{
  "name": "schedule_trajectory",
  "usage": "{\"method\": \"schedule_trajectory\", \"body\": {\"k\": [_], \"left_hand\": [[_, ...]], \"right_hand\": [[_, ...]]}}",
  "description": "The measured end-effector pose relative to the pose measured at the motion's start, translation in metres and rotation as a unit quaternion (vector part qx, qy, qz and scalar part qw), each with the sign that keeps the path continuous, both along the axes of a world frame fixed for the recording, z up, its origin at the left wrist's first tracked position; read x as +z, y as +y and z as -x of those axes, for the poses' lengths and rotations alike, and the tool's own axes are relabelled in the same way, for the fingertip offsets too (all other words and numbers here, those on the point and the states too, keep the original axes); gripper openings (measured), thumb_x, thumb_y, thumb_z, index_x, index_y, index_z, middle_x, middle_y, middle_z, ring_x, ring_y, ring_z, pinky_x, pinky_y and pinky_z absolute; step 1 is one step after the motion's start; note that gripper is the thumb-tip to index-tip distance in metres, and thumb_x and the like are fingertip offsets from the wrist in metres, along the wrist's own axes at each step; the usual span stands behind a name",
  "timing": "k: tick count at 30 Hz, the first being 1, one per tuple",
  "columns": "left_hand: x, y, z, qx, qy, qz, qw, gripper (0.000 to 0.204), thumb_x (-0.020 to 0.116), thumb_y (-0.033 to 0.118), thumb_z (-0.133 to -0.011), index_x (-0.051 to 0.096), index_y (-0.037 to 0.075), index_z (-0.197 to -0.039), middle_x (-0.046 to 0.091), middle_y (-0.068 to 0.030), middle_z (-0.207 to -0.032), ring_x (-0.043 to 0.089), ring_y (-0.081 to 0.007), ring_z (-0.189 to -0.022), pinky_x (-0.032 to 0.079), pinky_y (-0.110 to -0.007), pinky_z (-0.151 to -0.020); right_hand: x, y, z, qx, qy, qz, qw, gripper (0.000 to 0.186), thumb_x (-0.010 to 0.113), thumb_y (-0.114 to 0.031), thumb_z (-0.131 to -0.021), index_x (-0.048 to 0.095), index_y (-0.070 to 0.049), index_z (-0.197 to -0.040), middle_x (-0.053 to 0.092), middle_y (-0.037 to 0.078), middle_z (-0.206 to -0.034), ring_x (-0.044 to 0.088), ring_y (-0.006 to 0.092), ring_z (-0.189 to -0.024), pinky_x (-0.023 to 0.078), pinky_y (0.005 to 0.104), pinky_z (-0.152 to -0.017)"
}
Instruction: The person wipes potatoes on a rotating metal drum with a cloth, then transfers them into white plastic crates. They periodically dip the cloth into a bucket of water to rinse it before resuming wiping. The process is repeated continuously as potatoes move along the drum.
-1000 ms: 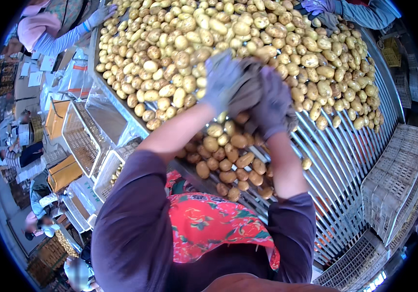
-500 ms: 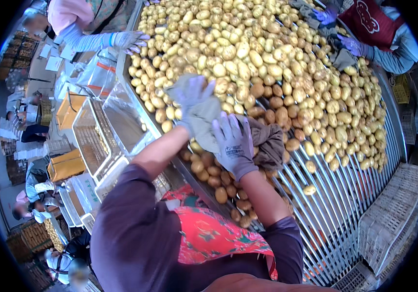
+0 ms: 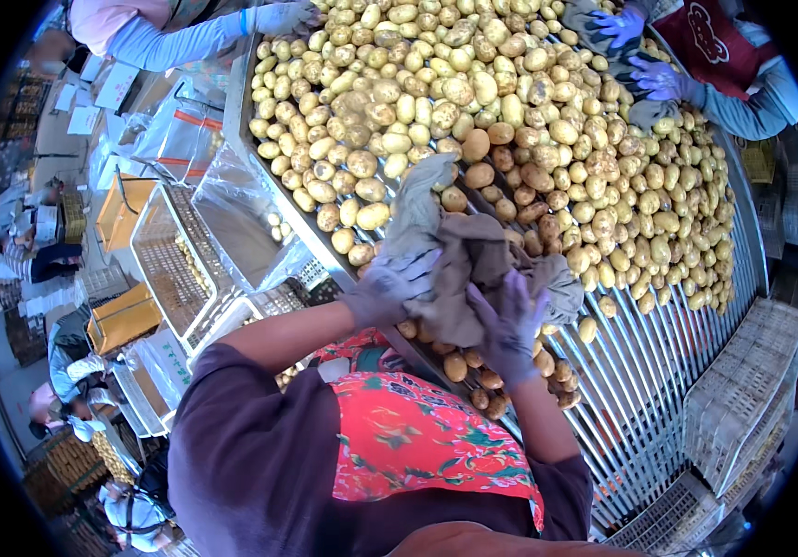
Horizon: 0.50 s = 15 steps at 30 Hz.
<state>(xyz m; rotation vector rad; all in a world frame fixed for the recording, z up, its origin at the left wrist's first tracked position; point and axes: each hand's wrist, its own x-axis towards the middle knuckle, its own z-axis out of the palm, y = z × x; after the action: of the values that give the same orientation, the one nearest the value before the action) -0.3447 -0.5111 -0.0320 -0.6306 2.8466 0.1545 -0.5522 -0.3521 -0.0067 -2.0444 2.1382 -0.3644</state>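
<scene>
A wide heap of yellow-brown potatoes (image 3: pixel 399 93) covers a sloping bed of metal rollers (image 3: pixel 626 371). Across the near potatoes lies a bunched grey-brown cloth (image 3: pixel 459 265). My left hand (image 3: pixel 394 286), in a grey-purple glove, is closed on the cloth's near left part. On its right part rests my right hand (image 3: pixel 510 330), gloved alike, with fingers spread and pointing away from me. Several darker potatoes (image 3: pixel 473 367) lie between my hands and the bed's near edge. What lies under the cloth is hidden.
At the far left a co-worker's gloved hand (image 3: pixel 287 17) touches the heap; another person's purple gloves (image 3: pixel 659 79) work with dark cloths at the far right. Plastic crates (image 3: pixel 181 255) stand left of the metal side rail (image 3: pixel 297 218). More crates (image 3: pixel 742 395) are stacked at right.
Both my hands have drawn back toward me, the left most. The cloth has come nearer with them, and the far-left co-worker's hand has moved farther away along the heap.
</scene>
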Motion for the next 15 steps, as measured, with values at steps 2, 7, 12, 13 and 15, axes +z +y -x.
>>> {"method": "schedule_trajectory", "body": {"k": [2, 7, 12, 13, 15], "left_hand": [[-0.014, -0.022, 0.048, 0.034, -0.124, 0.060, 0.990, 0.054, 0.047, 0.035, -0.092, 0.049, 0.008, -0.139, 0.048, -0.0113, -0.143, 0.038, -0.0296, -0.138, 0.023, -0.058, -0.112], [-0.021, -0.082, 0.109, 0.131, 0.247, -0.143, 0.950, 0.066, 0.057, 0.036, -0.087, 0.039, 0.010, -0.145, 0.050, -0.0156, -0.141, 0.045, -0.0320, -0.132, 0.029, -0.050, -0.110], [0.081, -0.112, 0.126, 0.105, 0.298, -0.348, 0.883, 0.030, 0.054, 0.024, -0.096, 0.063, 0.010, -0.121, 0.068, -0.0178, -0.106, 0.065, -0.0323, -0.101, 0.050, -0.039, -0.086], [0.092, -0.114, 0.132, 0.058, 0.287, -0.320, 0.901, 0.028, 0.054, 0.022, -0.096, 0.064, 0.008, -0.118, 0.067, -0.0177, -0.106, 0.065, -0.0321, -0.098, 0.051, -0.038, -0.085], [0.138, -0.112, 0.148, -0.008, 0.351, -0.390, 0.852, 0.035, 0.063, 0.019, -0.091, 0.062, 0.008, -0.124, 0.068, -0.0125, -0.114, 0.065, -0.0254, -0.100, 0.050, -0.037, -0.089]], "right_hand": [[-0.005, -0.030, -0.022, 0.012, 0.048, -0.011, 0.999, 0.046, 0.057, -0.011, -0.078, 0.060, -0.017, -0.123, 0.039, 0.020, -0.148, 0.033, 0.0324, -0.140, 0.017, 0.0593, -0.114], [0.022, -0.107, 0.061, -0.161, -0.045, 0.015, 0.986, 0.048, 0.062, -0.015, -0.077, 0.059, -0.024, -0.124, 0.052, 0.008, -0.137, 0.045, 0.0273, -0.132, 0.017, 0.0587, -0.114], [0.144, -0.054, 0.141, -0.281, -0.413, 0.200, 0.843, 0.028, 0.057, -0.004, -0.084, 0.064, -0.002, -0.112, 0.070, 0.005, -0.099, 0.064, 0.0115, -0.093, 0.049, 0.0285, -0.084], [0.173, -0.045, 0.140, -0.245, -0.409, 0.262, 0.839, 0.028, 0.056, -0.001, -0.085, 0.064, -0.001, -0.111, 0.070, 0.005, -0.095, 0.063, 0.0082, -0.088, 0.050, 0.0239, -0.079], [0.234, -0.038, 0.131, -0.133, -0.169, 0.348, 0.912, 0.023, 0.061, -0.004, -0.085, 0.066, 0.002, -0.107, 0.071, 0.005, -0.098, 0.066, 0.0159, -0.089, 0.051, 0.0285, -0.083]]}}
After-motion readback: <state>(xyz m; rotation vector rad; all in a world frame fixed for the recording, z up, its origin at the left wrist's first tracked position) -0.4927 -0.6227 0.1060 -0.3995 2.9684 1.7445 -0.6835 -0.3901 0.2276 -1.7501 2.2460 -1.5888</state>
